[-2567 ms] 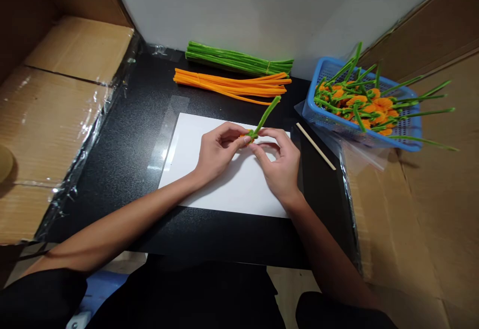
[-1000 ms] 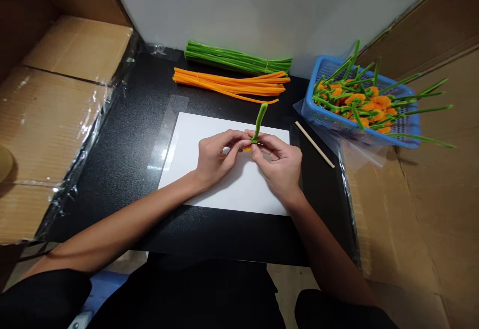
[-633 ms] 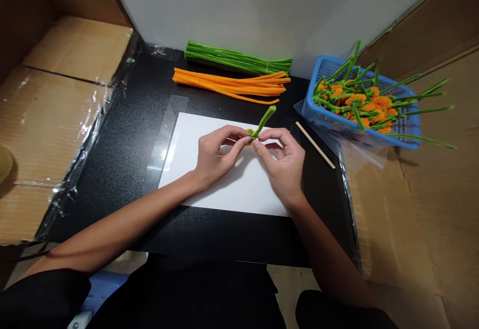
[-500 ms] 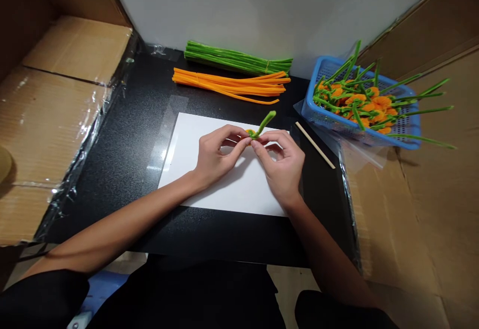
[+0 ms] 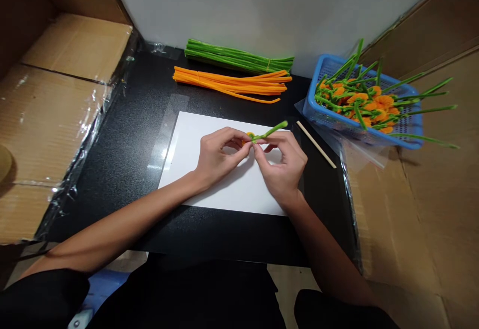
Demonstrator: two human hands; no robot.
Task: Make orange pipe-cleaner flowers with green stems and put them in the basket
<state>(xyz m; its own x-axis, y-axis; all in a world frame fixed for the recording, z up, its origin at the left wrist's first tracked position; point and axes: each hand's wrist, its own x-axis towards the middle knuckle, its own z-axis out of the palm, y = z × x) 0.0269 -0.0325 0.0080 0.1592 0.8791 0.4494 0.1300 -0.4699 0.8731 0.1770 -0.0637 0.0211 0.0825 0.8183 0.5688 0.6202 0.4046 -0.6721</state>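
My left hand (image 5: 216, 155) and my right hand (image 5: 281, 165) meet over a white sheet (image 5: 209, 179) on the black table. Between their pinched fingertips is a small orange pipe-cleaner flower (image 5: 248, 136) with a green pipe-cleaner stem (image 5: 274, 129) that sticks out to the upper right. The left thumb and fingers pinch the orange head. The right fingers close on the stem just beside it. Most of the orange head is hidden by my fingers.
A bundle of green pipe cleaners (image 5: 239, 60) and a bundle of orange ones (image 5: 232, 82) lie at the back. A blue basket (image 5: 329, 114) with several finished flowers stands at right. A thin wooden stick (image 5: 316, 144) lies beside the sheet. Cardboard walls flank the table.
The green stem has swung from pointing up and away to lying lower, toward the right. Both hands stay pinched on the flower at the same spot.
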